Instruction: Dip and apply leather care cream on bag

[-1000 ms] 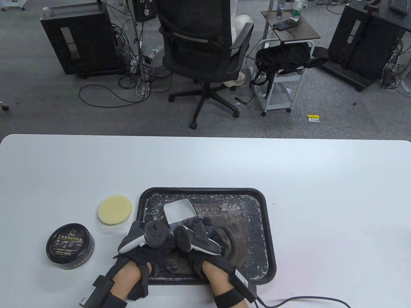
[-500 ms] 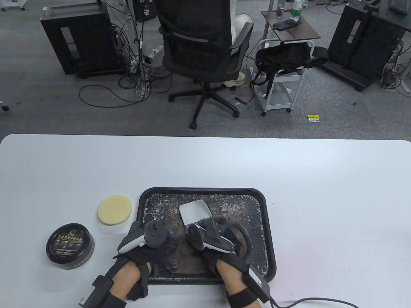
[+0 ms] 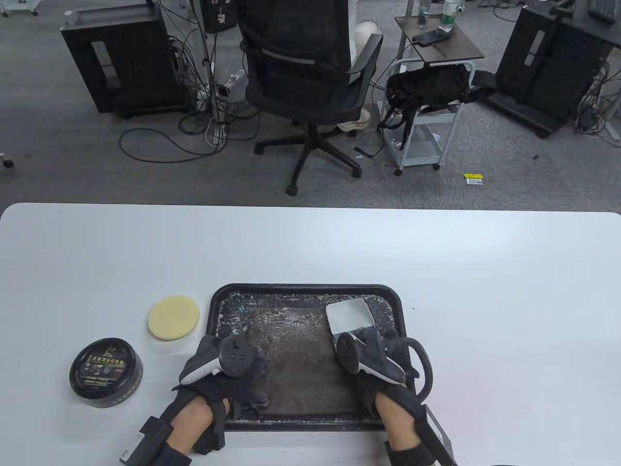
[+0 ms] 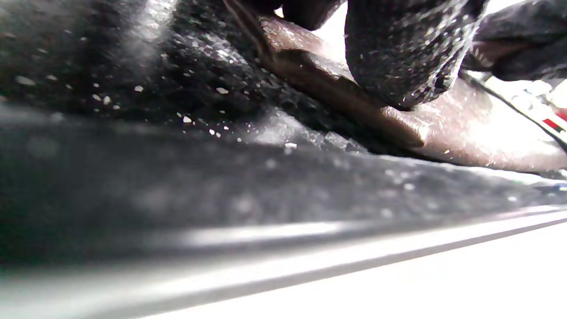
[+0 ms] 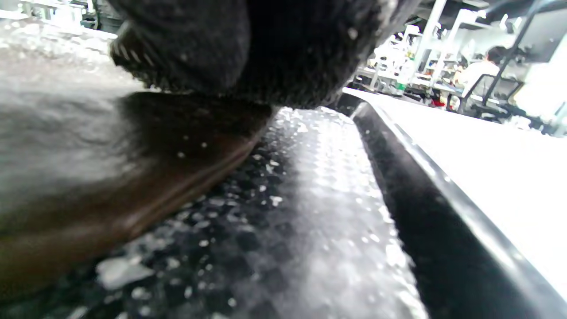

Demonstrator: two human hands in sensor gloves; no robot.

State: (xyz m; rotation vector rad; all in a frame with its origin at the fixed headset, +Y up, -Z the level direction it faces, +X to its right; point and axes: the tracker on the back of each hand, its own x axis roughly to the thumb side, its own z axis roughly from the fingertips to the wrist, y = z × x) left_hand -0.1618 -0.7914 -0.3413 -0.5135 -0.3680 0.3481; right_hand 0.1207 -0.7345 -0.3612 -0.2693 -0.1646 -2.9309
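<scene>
A flat brown leather bag (image 3: 301, 361) lies in a black tray (image 3: 310, 287). My left hand (image 3: 254, 371) presses on the bag's left edge; in the left wrist view a gloved finger (image 4: 398, 53) bears down on the brown leather (image 4: 398, 119). My right hand (image 3: 361, 337) holds a white cloth (image 3: 350, 315) against the tray's right side, at the bag's right edge. In the right wrist view the gloved fingers (image 5: 266, 53) press onto the leather (image 5: 88, 177). A closed black cream tin (image 3: 106, 371) stands left of the tray.
A round yellow sponge (image 3: 173, 317) lies between the tin and the tray. The tray floor (image 5: 319, 221) is speckled with white flakes. The white table (image 3: 509, 301) extends to the right and back. An office chair (image 3: 310, 73) stands beyond the far edge.
My right hand has slid the white cloth from the bag's left-middle to the tray's right side. My left hand has stayed on the bag's left edge.
</scene>
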